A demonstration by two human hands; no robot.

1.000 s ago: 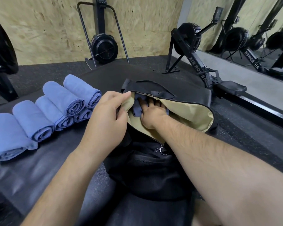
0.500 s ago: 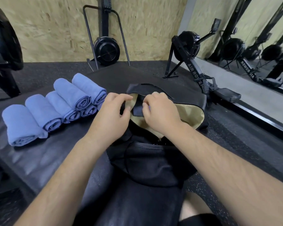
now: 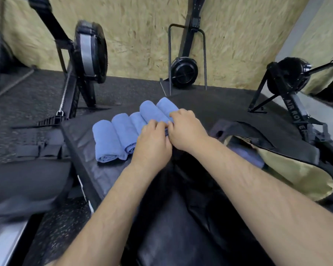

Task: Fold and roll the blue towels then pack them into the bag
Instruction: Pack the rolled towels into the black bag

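Several rolled blue towels (image 3: 106, 143) lie side by side on the black padded bench (image 3: 88, 139). My left hand (image 3: 152, 144) and my right hand (image 3: 185, 129) meet at the right end of the row, fingers curled over the near end of a rolled towel (image 3: 152, 111) stacked on top. The black bag (image 3: 288, 148) lies open to the right, its tan lining (image 3: 306, 179) showing. One blue towel (image 3: 244, 153) sits inside the bag, partly hidden behind my right forearm.
Rowing machines stand around the bench: one at the left (image 3: 88, 52), one upright against the chipboard wall (image 3: 185, 70), one at the right (image 3: 292, 77). The bench's left edge drops to the speckled rubber floor (image 3: 37, 96).
Both hands have left the bag's opening and moved left onto the stacked rolled towels. The view has swung left, so the bag now lies at the right.
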